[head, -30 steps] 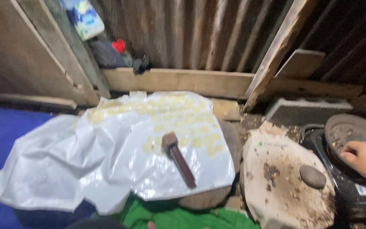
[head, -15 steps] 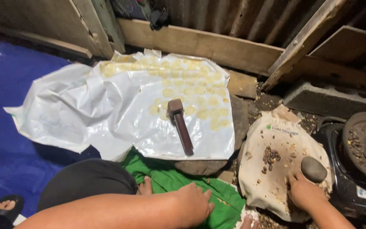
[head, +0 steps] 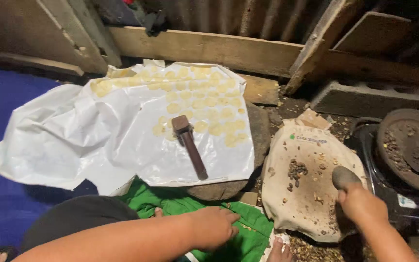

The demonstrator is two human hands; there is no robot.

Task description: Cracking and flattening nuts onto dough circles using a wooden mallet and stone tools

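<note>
Dim corrugated metal wall (head: 248,14), wooden planks (head: 204,47), dirt floor (head: 292,104).

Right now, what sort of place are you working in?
Probably a rough shed or outdoor kitchen for floor-level food work: corrugated wall, plank, concrete block, dirt ground.

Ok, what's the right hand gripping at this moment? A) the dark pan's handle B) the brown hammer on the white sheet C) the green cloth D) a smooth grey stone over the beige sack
D: the right hand closes on the smooth grey stone above the beige sack; the brown hammer lies untouched on the white sheet.
</note>
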